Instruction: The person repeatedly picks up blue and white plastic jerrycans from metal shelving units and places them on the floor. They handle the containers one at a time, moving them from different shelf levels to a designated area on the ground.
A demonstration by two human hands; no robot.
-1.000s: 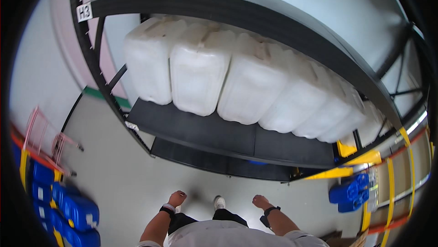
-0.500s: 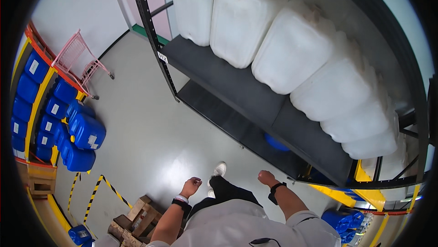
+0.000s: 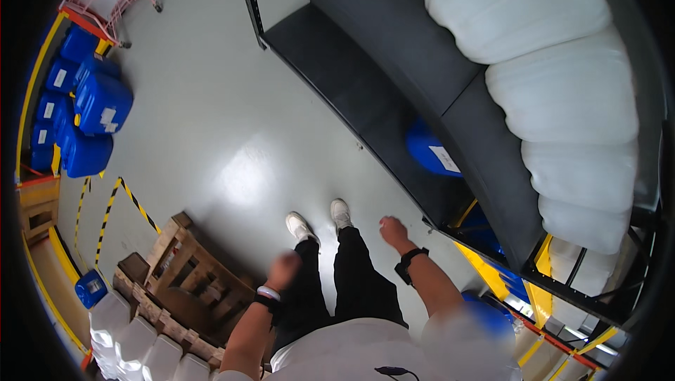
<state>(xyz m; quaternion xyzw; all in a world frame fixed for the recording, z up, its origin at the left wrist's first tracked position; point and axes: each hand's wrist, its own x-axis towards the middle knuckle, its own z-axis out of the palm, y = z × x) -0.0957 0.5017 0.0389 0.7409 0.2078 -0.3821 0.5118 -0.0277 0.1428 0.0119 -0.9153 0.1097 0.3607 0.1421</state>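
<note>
My left hand [image 3: 285,270] hangs in front of my left thigh, smeared by motion, so its fingers do not show; the wrist carries a pale band and a black strap. My right hand [image 3: 394,232] is closed, out to the right of my right leg, with nothing visible in it and a black strap on the wrist. It touches nothing and is nearest to the black shelf rack [image 3: 365,92]. On the rack's upper shelf stands a row of white plastic jerrycans [image 3: 562,85]. A blue plastic container [image 3: 430,147] with a white label lies on the lower shelf.
Wooden pallets [image 3: 190,268] stand close at the left, with white jerrycans [image 3: 137,342] behind them. Blue jerrycans [image 3: 102,103] are stacked farther left beside a pink cart [image 3: 105,1]. Black-and-yellow tape [image 3: 105,230] stretches near the pallets. Grey floor [image 3: 211,99] runs alongside the rack.
My view has shifted forward and down along the rack; the jerrycans and cart sit higher in the picture. Both shoes now show, and more of the pallets. My left hand has blurred.
</note>
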